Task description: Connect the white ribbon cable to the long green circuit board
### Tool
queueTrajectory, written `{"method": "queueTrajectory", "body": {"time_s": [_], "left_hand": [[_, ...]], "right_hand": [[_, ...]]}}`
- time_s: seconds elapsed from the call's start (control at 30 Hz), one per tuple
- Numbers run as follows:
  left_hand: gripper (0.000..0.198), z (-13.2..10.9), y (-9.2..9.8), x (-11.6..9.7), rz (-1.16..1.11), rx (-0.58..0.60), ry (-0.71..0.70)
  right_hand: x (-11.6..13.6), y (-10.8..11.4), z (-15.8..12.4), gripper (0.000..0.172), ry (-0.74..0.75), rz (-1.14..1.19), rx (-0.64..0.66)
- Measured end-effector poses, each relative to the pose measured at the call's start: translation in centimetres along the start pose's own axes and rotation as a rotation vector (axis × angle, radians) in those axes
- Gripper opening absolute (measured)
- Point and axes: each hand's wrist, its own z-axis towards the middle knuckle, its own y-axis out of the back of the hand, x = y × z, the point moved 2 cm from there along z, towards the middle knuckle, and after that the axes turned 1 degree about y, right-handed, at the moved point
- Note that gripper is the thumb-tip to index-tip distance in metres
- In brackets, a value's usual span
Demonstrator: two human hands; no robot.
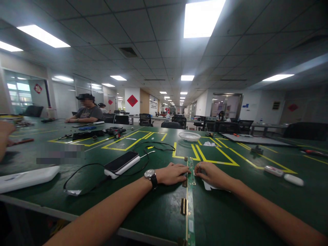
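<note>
A long, narrow green circuit board point(191, 201) lies on the green table, running away from me, with dark gold-edged flaps point(183, 206) along its left side. My left hand point(174, 173), with a watch point(151, 177) on the wrist, rests flat with fingers stretched onto the board's left edge. At the right edge, my right hand point(210, 173) has its fingers curled and pinched together, touching or just over the board. Anything between those fingertips is too small to make out. White paper point(211, 186) sticks out below the right hand.
To the left, a phone point(122, 161) lies on a white block point(123, 169) beside a black cable point(89, 165). A white basket point(189, 136) stands ahead among yellow tape lines. White objects point(293, 179) lie right. A person point(88, 111) sits across; another person's hand point(5, 133) is far left.
</note>
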Motion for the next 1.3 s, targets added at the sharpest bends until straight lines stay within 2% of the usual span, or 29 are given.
{"method": "queueTrajectory", "body": {"time_s": [0.1,0.2,0.3,0.4,0.57,0.7,0.87,0.97,1.1,1.3], "left_hand": [[0.038,-0.1,0.2,-0.3,0.022,-0.025,-0.016],[0.039,-0.2,0.8,-0.5,0.072,-0.122,0.032],[0.037,-0.4,1.5,-0.5,0.119,-0.255,0.122],[0.034,-0.6,1.7,-0.2,0.163,-0.301,0.155],[0.035,-0.9,1.7,0.4,0.219,-0.278,0.197],[0.036,-1.0,1.9,0.3,0.226,-0.280,0.206],[0.036,-0.9,1.7,0.2,0.233,-0.265,0.207],[0.036,-0.8,1.4,0.1,0.230,-0.207,0.188],[0.034,-0.9,1.1,-0.1,0.215,-0.136,0.156],[0.038,-0.9,1.0,0.3,0.187,-0.121,0.161]], "right_hand": [[0.1,0.5,0.0,0.020,0.043,0.032,0.001],[0.4,0.8,0.2,0.029,0.117,0.071,-0.041],[1.0,0.6,0.6,0.036,0.181,0.061,0.022],[0.4,0.6,0.7,0.038,0.139,-0.060,0.072],[-3.8,1.4,-0.7,0.044,-0.254,-0.338,0.050],[-5.6,1.5,-1.8,0.054,-0.422,-0.363,0.055],[-4.0,0.3,-1.4,0.068,-0.502,-0.411,0.036],[-3.6,-0.6,-1.1,0.070,-0.506,-0.457,0.018],[-3.8,-1.3,-1.3,0.074,-0.489,-0.438,0.030],[-5.3,-1.2,-2.1,0.076,-0.507,-0.359,0.067]]}}
